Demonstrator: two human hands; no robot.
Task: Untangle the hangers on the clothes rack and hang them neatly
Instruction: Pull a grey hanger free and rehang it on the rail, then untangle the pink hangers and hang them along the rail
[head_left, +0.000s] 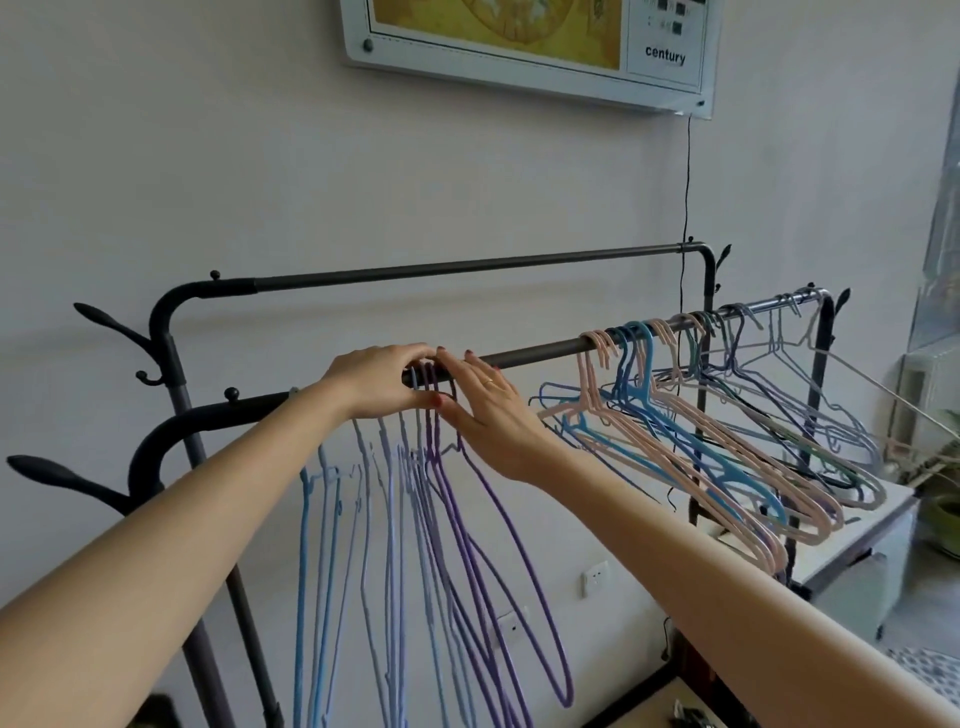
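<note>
Left hand (382, 382) fingers curl over the front rail (535, 354) at frame centre, gripping purple hanger hooks (428, 376); right hand (491, 410) flat, fingers straight against them. Tangled pink-and-blue hangers (675, 441) centre-right. Advice: seat hooks singly, evenly spaced.

Front dark metal rail (535, 355) of the clothes rack: bare stretch between the hanging row of blue and purple wire hangers (415, 545) and the tangled cluster of pink, blue and grey hangers (701, 441), offering open passage from above and in front. Both hands (379, 382) occupy the rail at the left group's hooks. The rear upper rail (467, 267) is unobstructed along its length. The tangled cluster fills the right end, down to the white cabinet (857, 535) below.
</note>
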